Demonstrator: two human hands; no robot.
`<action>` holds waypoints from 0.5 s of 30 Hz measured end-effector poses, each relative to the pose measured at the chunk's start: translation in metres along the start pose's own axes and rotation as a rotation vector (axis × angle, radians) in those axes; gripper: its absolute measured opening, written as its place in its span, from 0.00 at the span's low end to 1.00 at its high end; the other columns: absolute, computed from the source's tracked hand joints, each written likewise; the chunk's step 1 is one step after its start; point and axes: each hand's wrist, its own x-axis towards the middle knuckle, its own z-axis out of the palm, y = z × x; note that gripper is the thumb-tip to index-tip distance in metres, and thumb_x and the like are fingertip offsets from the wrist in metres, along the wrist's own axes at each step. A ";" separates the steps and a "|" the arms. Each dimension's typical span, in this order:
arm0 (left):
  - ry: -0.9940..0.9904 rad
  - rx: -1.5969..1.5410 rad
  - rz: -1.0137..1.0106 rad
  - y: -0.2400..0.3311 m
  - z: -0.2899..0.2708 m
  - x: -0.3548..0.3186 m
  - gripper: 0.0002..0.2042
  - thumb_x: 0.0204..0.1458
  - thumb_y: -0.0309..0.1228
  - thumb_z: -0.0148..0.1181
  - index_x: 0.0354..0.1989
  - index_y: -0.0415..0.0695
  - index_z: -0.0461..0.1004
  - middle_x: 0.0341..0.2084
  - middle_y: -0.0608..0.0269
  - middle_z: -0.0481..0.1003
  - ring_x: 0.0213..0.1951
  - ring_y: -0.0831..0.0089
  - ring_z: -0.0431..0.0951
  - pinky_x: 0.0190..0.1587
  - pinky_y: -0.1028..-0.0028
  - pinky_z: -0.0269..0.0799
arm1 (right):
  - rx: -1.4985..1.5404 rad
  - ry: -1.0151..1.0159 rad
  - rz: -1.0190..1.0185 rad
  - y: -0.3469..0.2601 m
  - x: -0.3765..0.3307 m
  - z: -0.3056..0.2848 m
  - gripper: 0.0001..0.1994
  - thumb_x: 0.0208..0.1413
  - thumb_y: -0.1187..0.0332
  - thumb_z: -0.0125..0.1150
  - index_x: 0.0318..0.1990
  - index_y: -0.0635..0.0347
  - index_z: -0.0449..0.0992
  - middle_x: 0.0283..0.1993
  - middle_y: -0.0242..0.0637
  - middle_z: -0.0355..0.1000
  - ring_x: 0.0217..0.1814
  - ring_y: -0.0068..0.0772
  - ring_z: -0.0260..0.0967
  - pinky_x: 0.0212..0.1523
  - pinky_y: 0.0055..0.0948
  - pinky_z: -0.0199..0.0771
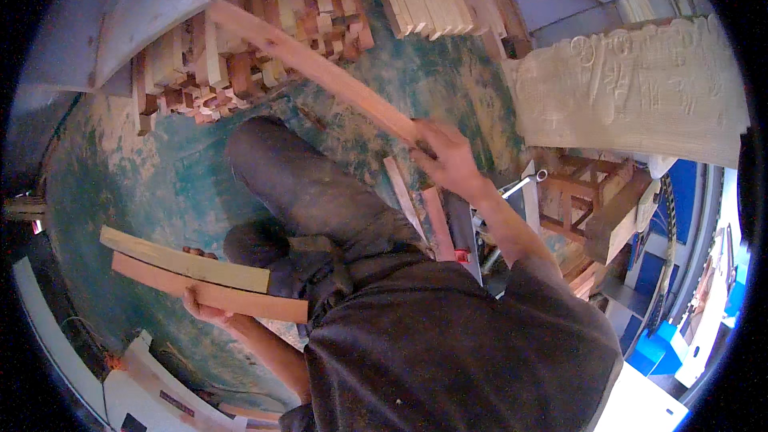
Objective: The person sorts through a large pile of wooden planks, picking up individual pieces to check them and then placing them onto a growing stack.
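Observation:
My left hand (210,310) is closed around two short wooden strips lying side by side, a pale yellow strip (184,261) and a reddish strip (172,283). Its fingertips come up past the far edge of the pale one. My right hand (450,162) grips the near end of a long reddish wooden strip (320,72), which slants away to the far left. The strip's far end reaches over a pile of wooden pieces (232,72). My bent leg (312,168) lies between the two hands.
Further pale boards (424,0) are stacked at the back. A pale carved panel (632,96) stands at the right, above a wooden frame (572,200). Two narrow wood pieces, one reddish (437,220), lie near my right forearm. The green floor (176,168) is dusty.

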 end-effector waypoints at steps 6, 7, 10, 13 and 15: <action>0.079 -0.017 0.028 0.009 -0.018 -0.020 0.34 0.47 0.38 0.56 0.61 0.33 0.53 0.53 0.49 0.64 0.55 0.55 0.66 0.59 0.57 0.63 | -0.083 0.089 0.177 0.050 -0.024 0.005 0.17 0.45 0.74 0.64 0.46 0.63 0.73 0.34 0.43 0.70 0.34 0.44 0.70 0.32 0.35 0.70; 0.067 -0.029 0.037 0.009 -0.022 -0.022 0.35 0.48 0.39 0.55 0.62 0.33 0.53 0.54 0.49 0.64 0.56 0.55 0.66 0.60 0.57 0.61 | -0.074 0.122 0.209 0.056 -0.021 0.009 0.16 0.46 0.74 0.64 0.45 0.63 0.73 0.33 0.43 0.70 0.33 0.42 0.70 0.31 0.34 0.69; 0.081 -0.065 0.039 0.013 -0.023 -0.023 0.34 0.49 0.39 0.55 0.62 0.32 0.54 0.55 0.47 0.64 0.57 0.56 0.65 0.62 0.57 0.59 | -0.017 0.137 0.368 0.069 0.019 0.028 0.13 0.47 0.72 0.62 0.42 0.62 0.72 0.29 0.44 0.69 0.30 0.41 0.70 0.29 0.33 0.68; 0.090 -0.037 0.045 0.020 -0.033 -0.024 0.34 0.49 0.40 0.54 0.60 0.31 0.55 0.54 0.46 0.64 0.58 0.56 0.64 0.62 0.58 0.58 | 0.020 0.211 0.331 0.088 0.086 0.051 0.14 0.49 0.63 0.62 0.39 0.62 0.71 0.27 0.46 0.69 0.30 0.46 0.70 0.31 0.39 0.68; 0.084 -0.063 0.046 0.019 -0.030 -0.023 0.33 0.49 0.39 0.55 0.60 0.31 0.55 0.54 0.47 0.64 0.56 0.56 0.64 0.61 0.59 0.60 | -0.047 0.228 0.322 0.104 0.142 0.069 0.17 0.49 0.58 0.61 0.39 0.62 0.72 0.29 0.48 0.71 0.31 0.51 0.70 0.32 0.42 0.69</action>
